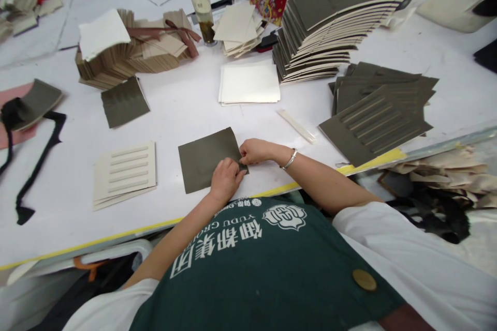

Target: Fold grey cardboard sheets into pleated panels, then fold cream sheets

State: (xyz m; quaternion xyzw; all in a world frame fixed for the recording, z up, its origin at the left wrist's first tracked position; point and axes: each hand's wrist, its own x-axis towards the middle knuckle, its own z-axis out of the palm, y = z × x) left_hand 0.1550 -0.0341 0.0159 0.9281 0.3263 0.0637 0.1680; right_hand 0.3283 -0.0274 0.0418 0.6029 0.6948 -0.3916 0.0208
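A dark olive-grey sheet (204,158) lies flat on the white table near its front edge. My left hand (226,180) rests on the sheet's lower right part, fingers curled and pressed to it. At the right edge of the sheet, my right hand (256,151) is closed, its fingertips pinching the edge close to the corner. Whatever lies under the fingertips is hidden. Left of the sheet sits a small stack of cream boards (128,173) with raised parallel strips. Dark ribbed panels (376,119) lie fanned out to the right.
A tall pile of dark boards (330,10) stands at the back right. White sheets (248,83) and a pale flat stick (297,126) lie beyond my hands. A red-lidded bottle (202,10) stands behind, near a ribbon-tied bundle (128,51). The table's front edge has yellow tape (147,228).
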